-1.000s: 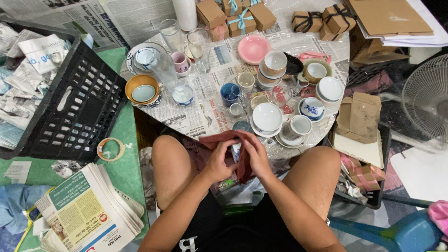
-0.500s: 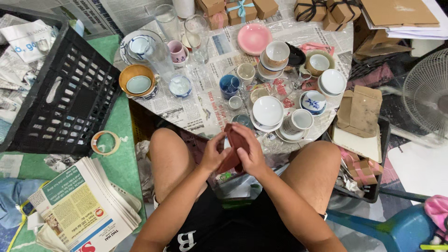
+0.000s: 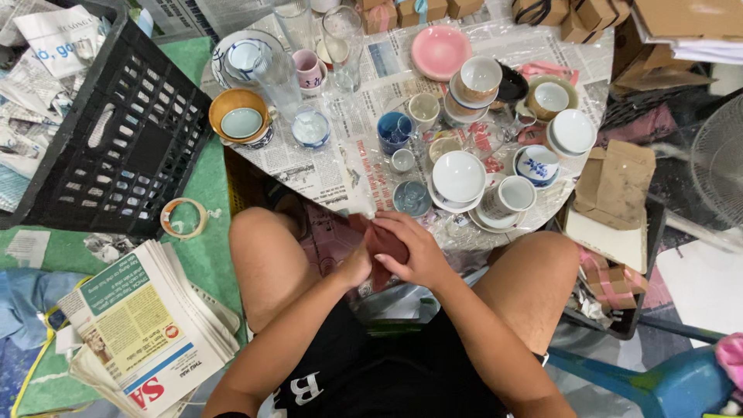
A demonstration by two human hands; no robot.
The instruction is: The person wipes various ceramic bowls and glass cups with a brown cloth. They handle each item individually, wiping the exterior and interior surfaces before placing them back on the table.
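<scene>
1. Gripping one dark red cloth [image 3: 385, 246] together: left hand [image 3: 357, 265] closed on its near edge, right hand [image 3: 416, 249] closed over its top, above the lap.
2. Table [image 3: 333, 166], newspaper-covered, just beyond both hands.
3. White bowl [image 3: 458, 176] beyond the right hand.
4. Tape roll [image 3: 183, 217] well left of the left hand.
</scene>
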